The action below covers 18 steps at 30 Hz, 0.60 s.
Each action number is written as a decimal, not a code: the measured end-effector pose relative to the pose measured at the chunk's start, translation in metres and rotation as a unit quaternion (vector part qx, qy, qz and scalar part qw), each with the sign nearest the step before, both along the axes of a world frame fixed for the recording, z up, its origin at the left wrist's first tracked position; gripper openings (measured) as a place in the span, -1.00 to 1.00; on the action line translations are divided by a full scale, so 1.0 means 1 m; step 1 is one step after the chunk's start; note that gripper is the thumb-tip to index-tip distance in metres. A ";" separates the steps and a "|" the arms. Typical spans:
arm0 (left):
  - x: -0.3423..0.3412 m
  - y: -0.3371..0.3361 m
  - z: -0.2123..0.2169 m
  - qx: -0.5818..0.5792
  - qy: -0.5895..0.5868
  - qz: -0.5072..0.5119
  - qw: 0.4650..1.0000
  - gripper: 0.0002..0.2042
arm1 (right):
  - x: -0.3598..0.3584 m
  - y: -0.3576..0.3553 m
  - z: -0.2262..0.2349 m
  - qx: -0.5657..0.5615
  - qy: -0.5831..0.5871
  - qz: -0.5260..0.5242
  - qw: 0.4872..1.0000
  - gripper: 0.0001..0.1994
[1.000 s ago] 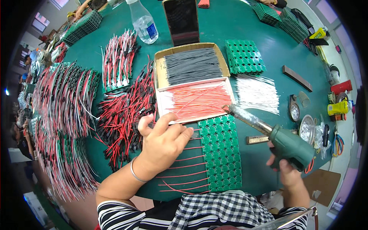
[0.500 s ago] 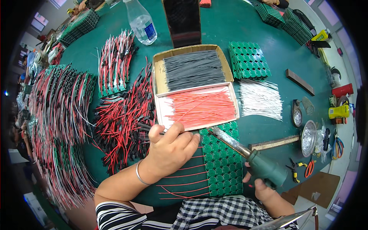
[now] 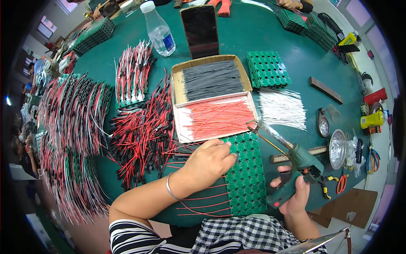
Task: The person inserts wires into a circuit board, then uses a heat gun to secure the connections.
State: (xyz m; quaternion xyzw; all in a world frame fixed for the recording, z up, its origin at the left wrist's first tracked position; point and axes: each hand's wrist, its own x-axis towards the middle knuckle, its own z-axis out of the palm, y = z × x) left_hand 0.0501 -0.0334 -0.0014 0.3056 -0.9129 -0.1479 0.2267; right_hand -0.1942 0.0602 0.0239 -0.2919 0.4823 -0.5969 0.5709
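In my right hand (image 3: 297, 195) is a green soldering gun (image 3: 303, 160), gripped by its handle. Its metal tip and thin feed tube point up and left, raised over the top right of a green circuit board panel (image 3: 245, 186). My left hand (image 3: 211, 163) is closed, fingers bunched at the panel's upper left edge; what they pinch is hidden. Dark wires (image 3: 186, 149) run up to that hand from the left. Several red wires (image 3: 207, 197) stick out from the panel's left side in a row.
Ahead stands a box of black wires (image 3: 213, 80) and red wires (image 3: 220, 116). White wires (image 3: 282, 108) and stacked panels (image 3: 268, 70) lie right of it. Wired boards (image 3: 69, 114) and a red-black cable heap (image 3: 144, 135) fill the left. A metal dish (image 3: 337, 148) sits right.
The soldering gun has lifted off the panel and turned, its tip now higher and to the right. My left hand has shifted right, its fingers now over the panel's edge.
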 end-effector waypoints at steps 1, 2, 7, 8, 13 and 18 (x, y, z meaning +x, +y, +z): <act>0.000 0.000 0.000 0.001 0.000 -0.001 1.000 -0.79 | 0.000 0.001 -0.001 -0.004 0.007 0.001 1.000 -0.50; 0.000 0.001 0.000 -0.001 0.001 0.002 1.000 -0.79 | -0.001 0.002 -0.001 -0.003 0.007 0.000 1.000 -0.50; 0.002 0.002 -0.004 0.007 0.015 0.008 1.000 -0.79 | -0.003 0.001 -0.002 -0.028 0.038 0.027 0.999 -0.45; 0.004 0.004 -0.005 -0.008 0.033 0.017 0.999 -0.81 | -0.007 0.002 -0.002 -0.027 0.038 0.027 0.999 -0.45; 0.015 0.004 0.017 -0.167 -0.038 0.148 0.974 -0.86 | -0.029 -0.003 0.018 -0.094 0.301 0.137 0.939 -0.40; 0.024 0.001 0.004 -0.206 -0.068 0.177 0.960 -0.88 | -0.028 -0.020 0.013 -0.215 0.465 0.246 0.823 -0.68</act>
